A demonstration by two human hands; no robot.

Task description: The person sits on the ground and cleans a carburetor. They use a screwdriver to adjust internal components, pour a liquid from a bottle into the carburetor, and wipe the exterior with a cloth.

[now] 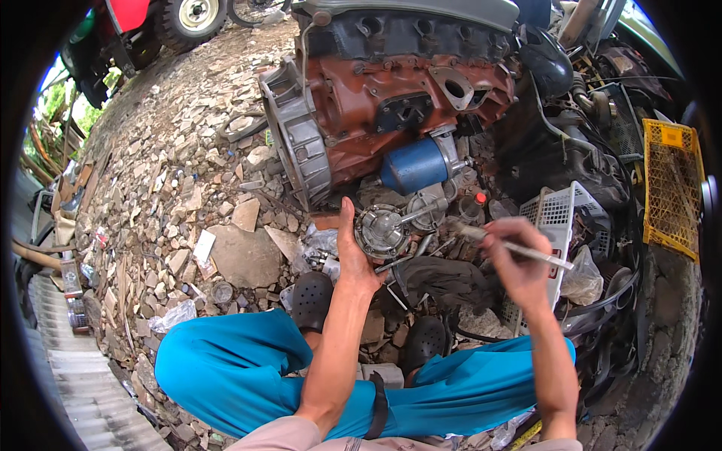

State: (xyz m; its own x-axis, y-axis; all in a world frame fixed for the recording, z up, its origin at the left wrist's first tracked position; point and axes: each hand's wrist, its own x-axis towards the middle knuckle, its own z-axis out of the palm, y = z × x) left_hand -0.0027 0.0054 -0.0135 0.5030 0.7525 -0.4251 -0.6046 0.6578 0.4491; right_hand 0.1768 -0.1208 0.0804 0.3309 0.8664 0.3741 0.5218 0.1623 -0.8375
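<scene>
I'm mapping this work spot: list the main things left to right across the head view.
Corrugated sheet, flat stone slab, left hand holding a round metal part, right hand holding a brush-like tool, yellow plastic crate.

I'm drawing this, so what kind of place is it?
Probably an outdoor mechanic's yard: there's a big red-brown engine, a round metal part in the person's left hand, and rubble-covered ground.
</scene>
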